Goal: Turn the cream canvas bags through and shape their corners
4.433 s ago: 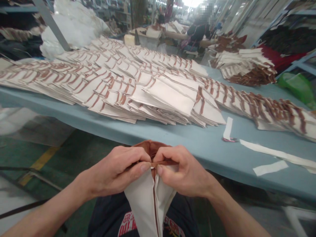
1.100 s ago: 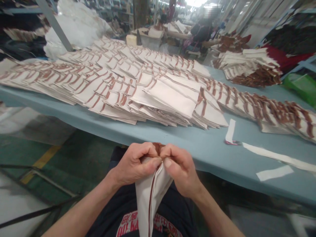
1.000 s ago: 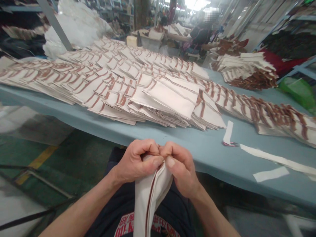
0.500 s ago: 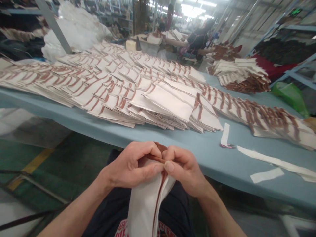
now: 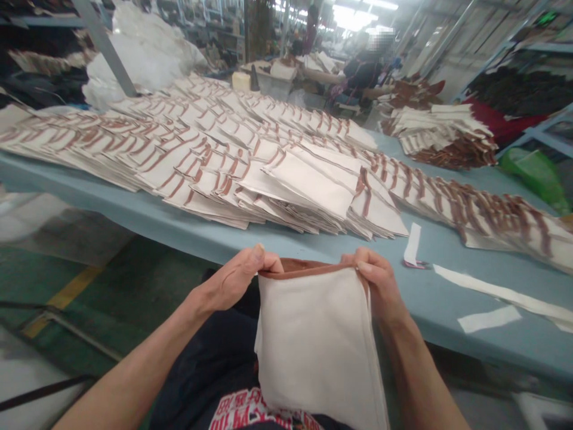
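Between my hands hangs a cream fabric piece [image 5: 316,334] with a brown-bound top edge and brown inner side, like a pouch or bag panel. My left hand [image 5: 244,272] is closed on its upper left corner, thumb raised and some fingertips hidden behind the brown edge. At the upper right corner, my right hand [image 5: 373,278] pinches the rim with the thumb in front. The edge is stretched fairly straight between both hands, in front of my lap. Similar cream pieces with brown edges [image 5: 313,182] lie in overlapping rows on the blue table [image 5: 206,242].
White strips [image 5: 487,292] and a small cutting tool [image 5: 414,264] lie on the right of the table. Farther back are a stack of cream and brown pieces [image 5: 447,134], a green bag [image 5: 532,173] and clear plastic bags [image 5: 138,51]. A person [image 5: 362,71] sits in the background.
My hands have moved apart from a pinch close together at the brown edge. The fabric piece has gone from folded and narrow to spread wide, its front facing me.
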Motion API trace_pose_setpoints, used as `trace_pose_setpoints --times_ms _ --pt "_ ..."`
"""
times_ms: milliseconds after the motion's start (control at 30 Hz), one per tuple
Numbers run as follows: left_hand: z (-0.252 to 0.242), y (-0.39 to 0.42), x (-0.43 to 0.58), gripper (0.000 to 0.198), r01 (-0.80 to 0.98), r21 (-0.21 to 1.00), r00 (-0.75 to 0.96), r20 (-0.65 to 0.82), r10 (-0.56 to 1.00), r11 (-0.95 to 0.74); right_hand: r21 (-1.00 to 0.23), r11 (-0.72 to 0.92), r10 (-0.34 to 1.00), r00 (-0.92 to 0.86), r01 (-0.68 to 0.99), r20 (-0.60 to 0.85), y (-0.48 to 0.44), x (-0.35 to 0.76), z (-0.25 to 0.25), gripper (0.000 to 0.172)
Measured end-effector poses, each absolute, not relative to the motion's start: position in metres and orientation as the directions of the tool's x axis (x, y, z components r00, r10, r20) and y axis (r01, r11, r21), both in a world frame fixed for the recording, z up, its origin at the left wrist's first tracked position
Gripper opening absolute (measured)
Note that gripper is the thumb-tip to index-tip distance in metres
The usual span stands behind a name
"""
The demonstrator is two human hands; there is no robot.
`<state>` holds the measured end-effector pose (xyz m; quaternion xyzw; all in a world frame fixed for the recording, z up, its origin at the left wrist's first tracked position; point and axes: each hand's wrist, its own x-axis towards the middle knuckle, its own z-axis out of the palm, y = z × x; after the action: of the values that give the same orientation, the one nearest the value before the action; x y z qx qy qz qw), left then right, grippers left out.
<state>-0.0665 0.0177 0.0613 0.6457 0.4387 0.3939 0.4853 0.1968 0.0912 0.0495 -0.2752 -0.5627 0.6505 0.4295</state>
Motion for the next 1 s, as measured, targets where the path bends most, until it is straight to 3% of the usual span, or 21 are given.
trace_pose_setpoints --times_ms 133,300,400,600,767,1000 --pt "0.064 0.017 -0.062 0.072 0.222 0.96 0.344 0.086 0.935 -0.17 -0.974 0.011 0.852 -0.508 -0.225 0.127 0.075 0.202 0.056 0.039" --pt "0.079 0.013 -0.048 0.027 0.238 0.944 0.394 0.12 0.911 -0.227 -0.995 0.09 0.749 -0.655 -0.05 0.101 0.06 0.185 0.075 0.044" --pt "0.087 0.004 -0.04 0.013 0.218 0.943 0.4 0.149 0.904 -0.252 -0.984 0.172 0.66 -0.746 0.038 0.087 0.056 0.175 0.085 0.046" --pt "0.083 -0.016 -0.042 0.017 0.252 0.95 0.331 0.093 0.939 -0.183 -0.965 0.251 0.584 -0.807 0.08 0.084 0.056 0.175 0.084 0.048" --pt "0.079 -0.024 -0.052 0.014 0.342 0.927 0.28 0.053 0.959 -0.151 -0.963 0.24 0.612 -0.789 0.123 0.052 0.055 0.17 0.073 0.037" --pt "0.081 -0.031 -0.064 0.009 0.6 0.717 0.314 0.198 0.928 -0.356 -0.98 0.129 0.636 -0.771 0.149 -0.034 0.047 0.156 0.075 0.036"
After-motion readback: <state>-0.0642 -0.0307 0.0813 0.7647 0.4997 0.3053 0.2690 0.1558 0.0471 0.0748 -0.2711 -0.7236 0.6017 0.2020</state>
